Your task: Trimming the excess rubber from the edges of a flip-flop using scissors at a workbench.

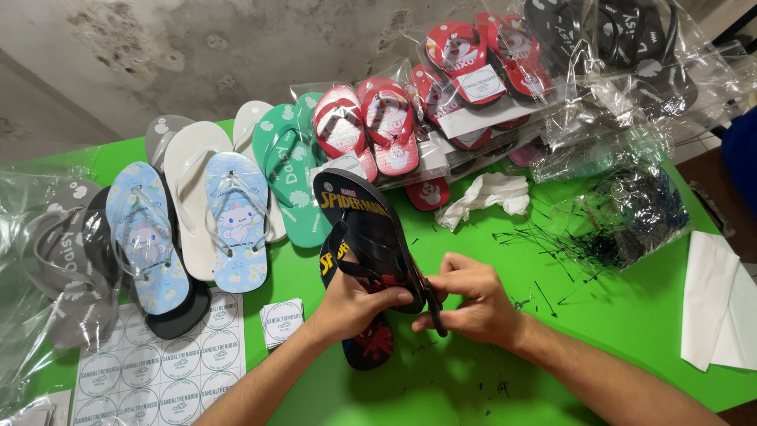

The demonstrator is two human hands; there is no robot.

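You look down on a bright green table (631, 315) that fills most of the view, set against a grey concrete wall (197, 47) whose surface is stained and flaking in pale patches. The wall meets the table's far edge along a slanting line at upper left. Light is even and soft, casting only faint shadows on the green top. At the right edge the table ends and a strip of brown floor (714, 177) shows beyond it, beside a dark blue shape (743, 158) too cropped to identify. No window is within the frame
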